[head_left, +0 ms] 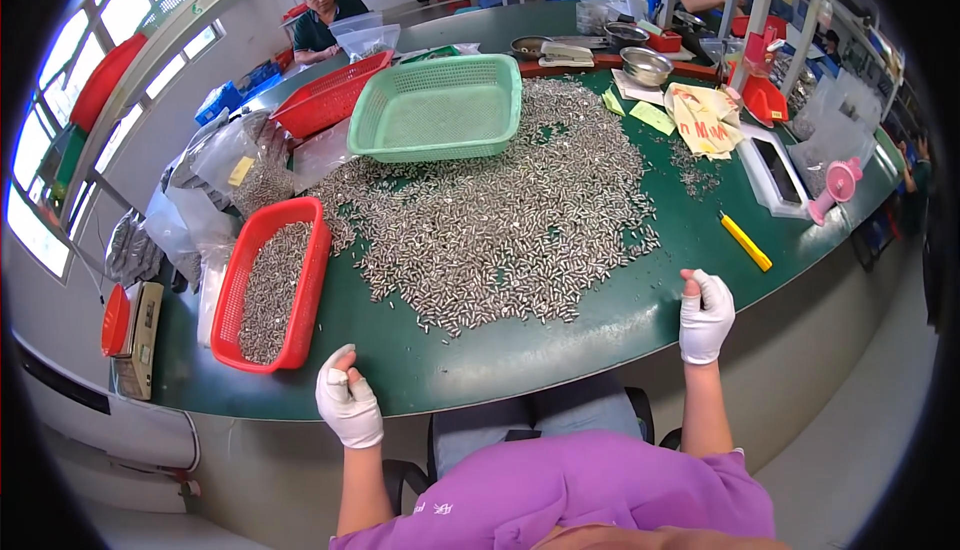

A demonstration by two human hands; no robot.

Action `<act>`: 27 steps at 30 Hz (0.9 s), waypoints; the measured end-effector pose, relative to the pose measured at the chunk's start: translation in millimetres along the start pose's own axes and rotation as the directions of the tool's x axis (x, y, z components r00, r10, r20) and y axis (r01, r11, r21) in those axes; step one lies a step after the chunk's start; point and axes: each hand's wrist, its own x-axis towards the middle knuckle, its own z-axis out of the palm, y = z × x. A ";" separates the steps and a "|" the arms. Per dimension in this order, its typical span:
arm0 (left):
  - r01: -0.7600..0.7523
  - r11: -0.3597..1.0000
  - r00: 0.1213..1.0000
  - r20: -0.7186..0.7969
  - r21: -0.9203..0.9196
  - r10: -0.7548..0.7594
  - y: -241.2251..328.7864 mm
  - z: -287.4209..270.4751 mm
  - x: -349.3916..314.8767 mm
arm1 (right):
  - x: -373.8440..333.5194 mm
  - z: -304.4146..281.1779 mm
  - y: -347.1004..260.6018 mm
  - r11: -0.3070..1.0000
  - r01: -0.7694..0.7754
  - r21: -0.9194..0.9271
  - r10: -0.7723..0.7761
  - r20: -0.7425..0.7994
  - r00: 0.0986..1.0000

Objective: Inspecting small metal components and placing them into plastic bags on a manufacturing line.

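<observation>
Purple shirt point(610, 490) foremost, left hand point(348, 400) and right hand point(706, 320) seem idle, curled narrow, contents unclear; touching the metal pins point(500, 240) would call for reaching forward.

There are two gloved hands point(348, 402) point(707, 322), one yellow tool point(746, 242), one pale-green table basket point(432, 147) and metal pins point(500, 235) (past counting).
</observation>
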 end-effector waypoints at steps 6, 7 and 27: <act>0.029 0.999 0.999 0.026 0.013 -0.030 2.0 0.6 2.7 | 1.2 -5.0 -1.7 0.995 -0.056 -0.085 0.067 0.140 0.988; 0.035 0.999 0.999 0.017 0.016 -0.035 1.9 0.6 2.5 | 1.4 -4.0 -1.8 0.995 -0.056 -0.076 0.066 0.137 0.988; 0.026 0.999 1.000 0.004 -0.024 -0.026 4.3 -5.1 0.8 | 0.7 -1.5 -4.5 0.994 -0.059 -0.087 0.063 0.046 0.997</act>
